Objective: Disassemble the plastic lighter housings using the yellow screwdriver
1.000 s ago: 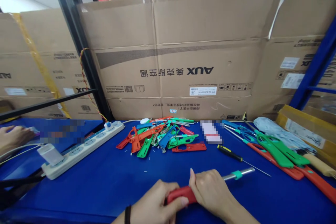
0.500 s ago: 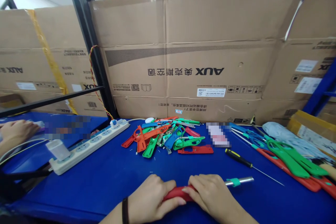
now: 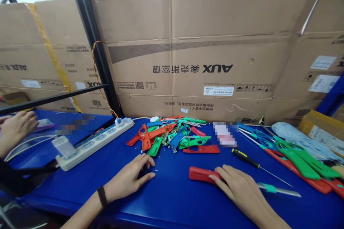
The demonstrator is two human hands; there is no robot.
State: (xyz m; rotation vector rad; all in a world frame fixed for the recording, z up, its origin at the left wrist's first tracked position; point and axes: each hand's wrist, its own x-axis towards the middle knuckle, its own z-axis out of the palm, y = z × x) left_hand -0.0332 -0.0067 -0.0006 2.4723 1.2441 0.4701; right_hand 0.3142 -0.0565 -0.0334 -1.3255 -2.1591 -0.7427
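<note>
My right hand [image 3: 238, 188] grips a red long-necked lighter [image 3: 200, 174] at the front of the blue counter [image 3: 172, 200], its metal tube pointing right. My left hand [image 3: 133, 175], thumb parted from curled fingers, is near the jumbled pile of coloured lighter parts [image 3: 161, 136].

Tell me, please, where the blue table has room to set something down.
Bare table shows between the left hand and the red handle in the right hand, and between the power strip and the left forearm. It is crowded under the heap of parts and right of the screwdriver.
</note>
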